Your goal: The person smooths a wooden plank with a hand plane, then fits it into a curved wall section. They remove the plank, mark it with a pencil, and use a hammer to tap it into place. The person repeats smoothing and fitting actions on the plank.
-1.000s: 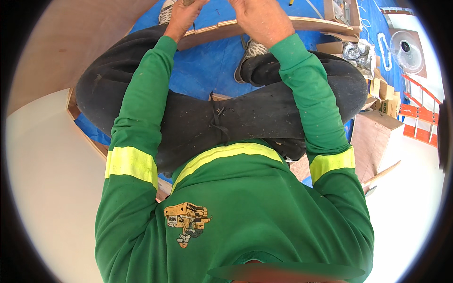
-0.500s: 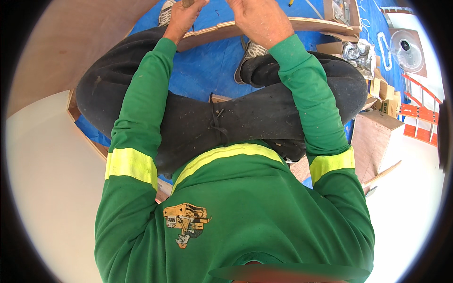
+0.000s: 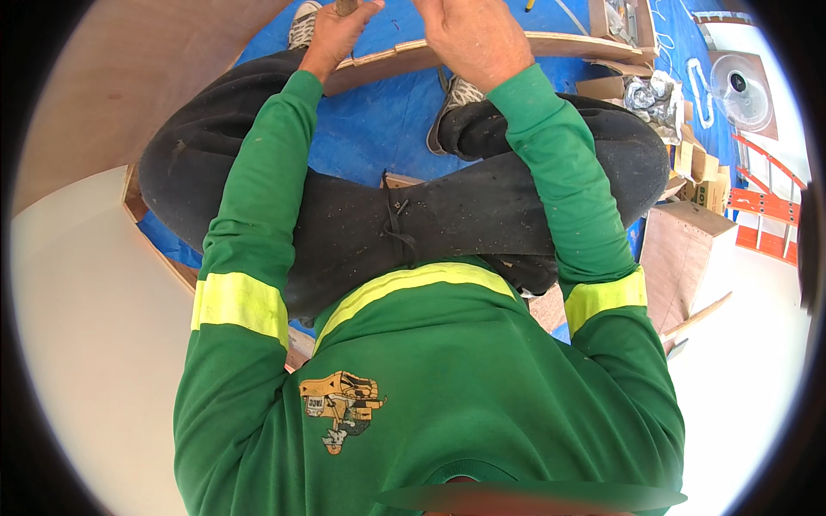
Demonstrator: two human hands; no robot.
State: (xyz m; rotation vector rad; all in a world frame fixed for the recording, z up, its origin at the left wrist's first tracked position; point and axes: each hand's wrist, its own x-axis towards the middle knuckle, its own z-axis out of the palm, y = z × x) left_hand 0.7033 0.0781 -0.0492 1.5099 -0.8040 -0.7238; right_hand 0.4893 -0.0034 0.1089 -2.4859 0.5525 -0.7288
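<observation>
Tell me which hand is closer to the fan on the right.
Right. The right hand is well to the left of the fan; the left hand, gripping a brown piece, is farther left.

The left grip point(image 3: 332, 36) closes around a brown stick point(image 3: 347, 7), which leaves the view at the top. Apart from it, the right grip point(image 3: 478, 39) has its fingertips cut off, so whatever they hold cannot be told. A plywood strip point(image 3: 404, 57) runs behind the left wrist and the right grip, over a blue tarp point(image 3: 370, 133). One sneaker point(image 3: 302, 27) sits just left of the left grip. Well right of the right grip are a wooden box point(image 3: 597, 19), a fan point(image 3: 742, 90) and an orange ladder point(image 3: 761, 205).
</observation>
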